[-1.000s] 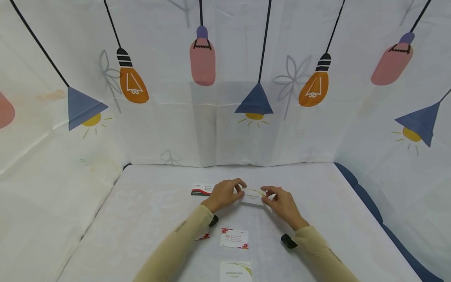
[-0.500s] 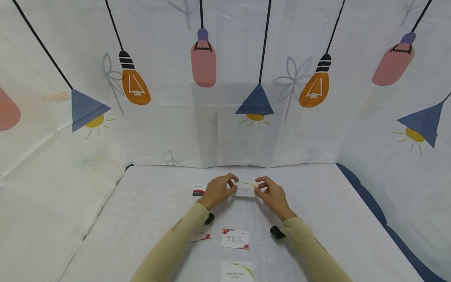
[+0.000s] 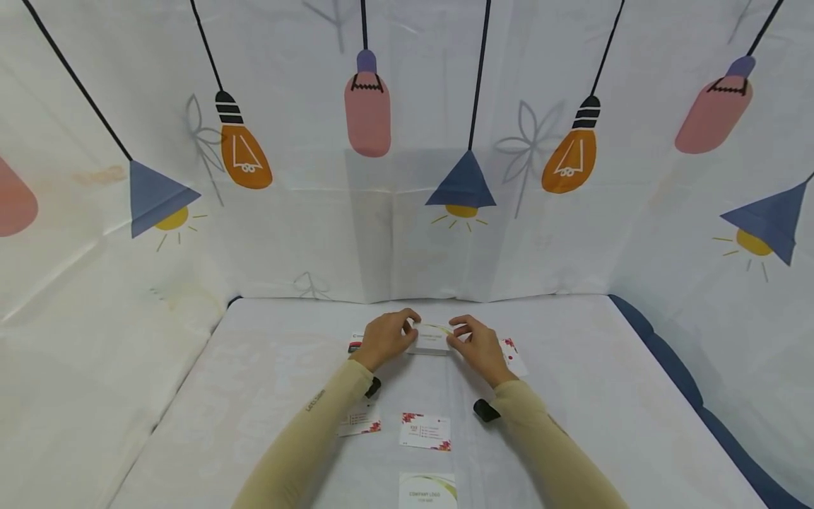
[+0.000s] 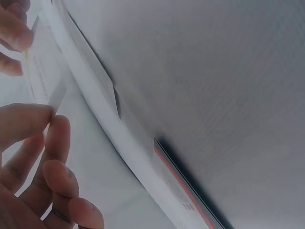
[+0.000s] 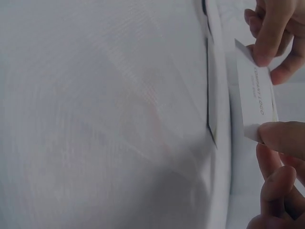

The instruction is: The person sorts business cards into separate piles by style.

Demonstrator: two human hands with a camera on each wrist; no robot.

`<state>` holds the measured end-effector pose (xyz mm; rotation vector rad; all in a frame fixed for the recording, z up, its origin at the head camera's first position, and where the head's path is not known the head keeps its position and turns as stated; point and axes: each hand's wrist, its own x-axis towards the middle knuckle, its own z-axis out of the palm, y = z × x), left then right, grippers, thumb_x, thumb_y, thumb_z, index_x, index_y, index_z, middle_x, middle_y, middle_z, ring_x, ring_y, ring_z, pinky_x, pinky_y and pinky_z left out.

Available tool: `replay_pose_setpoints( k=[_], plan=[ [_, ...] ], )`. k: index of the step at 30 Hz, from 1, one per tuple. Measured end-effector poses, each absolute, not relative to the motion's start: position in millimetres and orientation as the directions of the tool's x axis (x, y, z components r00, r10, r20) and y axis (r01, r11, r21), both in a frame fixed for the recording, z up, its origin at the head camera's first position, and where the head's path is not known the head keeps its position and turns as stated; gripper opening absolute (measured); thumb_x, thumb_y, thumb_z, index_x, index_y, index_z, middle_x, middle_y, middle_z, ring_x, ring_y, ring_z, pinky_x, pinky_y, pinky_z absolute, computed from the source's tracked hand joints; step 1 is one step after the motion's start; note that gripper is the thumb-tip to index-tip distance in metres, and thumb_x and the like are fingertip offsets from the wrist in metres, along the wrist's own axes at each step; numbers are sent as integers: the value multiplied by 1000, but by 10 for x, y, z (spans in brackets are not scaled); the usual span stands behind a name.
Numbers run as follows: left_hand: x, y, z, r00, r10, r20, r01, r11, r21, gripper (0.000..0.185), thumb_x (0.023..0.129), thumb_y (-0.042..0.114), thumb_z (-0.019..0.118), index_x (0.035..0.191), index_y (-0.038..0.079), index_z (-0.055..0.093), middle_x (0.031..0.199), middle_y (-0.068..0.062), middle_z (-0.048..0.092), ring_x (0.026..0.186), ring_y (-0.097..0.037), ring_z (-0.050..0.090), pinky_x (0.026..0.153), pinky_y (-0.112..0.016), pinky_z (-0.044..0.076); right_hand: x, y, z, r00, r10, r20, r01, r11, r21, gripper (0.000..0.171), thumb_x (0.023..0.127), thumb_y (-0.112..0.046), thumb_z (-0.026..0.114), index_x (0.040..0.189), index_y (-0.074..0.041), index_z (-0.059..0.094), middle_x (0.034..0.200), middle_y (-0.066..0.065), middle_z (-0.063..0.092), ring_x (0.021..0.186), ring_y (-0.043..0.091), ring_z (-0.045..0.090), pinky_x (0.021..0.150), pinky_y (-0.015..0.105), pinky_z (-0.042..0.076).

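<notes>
A white business card (image 3: pixel 431 338) with a green-yellow curve and "COMPANY LOGO" print is held by its two ends. My left hand (image 3: pixel 386 338) pinches its left end between thumb and fingers. At the right end, my right hand (image 3: pixel 478 350) pinches it the same way. Both wrist views show the card (image 5: pixel 255 95) raised off the table and slightly bent. Beyond it in the left wrist view lie a pale card (image 4: pixel 97 64) and a red-and-black edged card (image 4: pixel 183 188).
On the white tabletop (image 3: pixel 267 382) lie a red-and-black card (image 3: pixel 355 344) left of my hands and a red-flowered card (image 3: pixel 514 357) right of them. Nearer are two more flowered cards (image 3: pixel 425 431) (image 3: pixel 360 421) and a green-curved card (image 3: pixel 427 491). A printed curtain (image 3: pixel 299 233) closes the back.
Both hands have carried the card leftward and a little toward the back. The flowered card on the right has come out from behind my right hand.
</notes>
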<state>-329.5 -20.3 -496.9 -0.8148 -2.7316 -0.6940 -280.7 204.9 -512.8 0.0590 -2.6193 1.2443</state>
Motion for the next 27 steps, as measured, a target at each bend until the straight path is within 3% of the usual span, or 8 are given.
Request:
replay_pose_setpoints(
  k=[11,18,27],
  plan=[
    [-3339,-225,-4947,-862,460,212,507,774,380,20,92,19,70,112,18,70,87,4,73,73,-12,63,62,-30,48,-2909,1981,-5192,-981,45,188,-119,624,-772,30,87,-14,79,116,-13,71,93,2,73,69,14,61,65,32,47],
    [-3369,-189,-4959,-873,468,137,483,791,376,20,93,18,70,114,16,70,91,1,73,77,-13,63,67,-32,50,-2931,1962,-5223,-989,74,125,-46,653,-756,29,85,-17,78,114,-15,72,92,-1,72,77,14,64,74,37,48],
    [-3388,-136,-4976,-877,467,112,477,819,319,20,93,17,71,113,14,71,91,0,72,76,-13,62,67,-32,50,-2939,1946,-5226,-995,60,75,-15,679,-734,30,87,-17,78,116,-14,71,95,-1,71,77,15,59,75,37,46]
  ],
)
